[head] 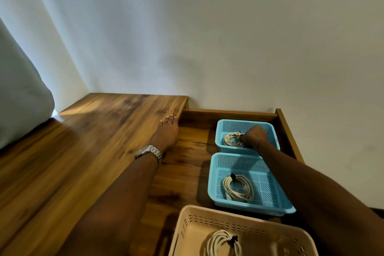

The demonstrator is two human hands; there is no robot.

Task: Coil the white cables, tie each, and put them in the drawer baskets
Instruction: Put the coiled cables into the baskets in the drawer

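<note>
Soft, light white cable coil [232,139] in far blue basket [245,124], best held at its black tie; right hand [252,136] clamped on it, left hand [167,129] flat, fingers straight, on counter [93,141] edge beside drawer [228,112]; two more tied coils in nearer baskets

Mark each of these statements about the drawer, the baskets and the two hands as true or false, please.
1. The drawer holds three baskets. True.
2. The right hand is inside the far blue basket, on a coiled cable. True.
3. The near blue basket has no cable in it. False: a tied coil lies in it.
4. The left hand grips a cable. False: it rests flat on the wooden top, holding nothing.
5. The beige basket holds a coil with a dark tie. True.
6. A watch is on the right wrist. False: it is on the left wrist.
</note>
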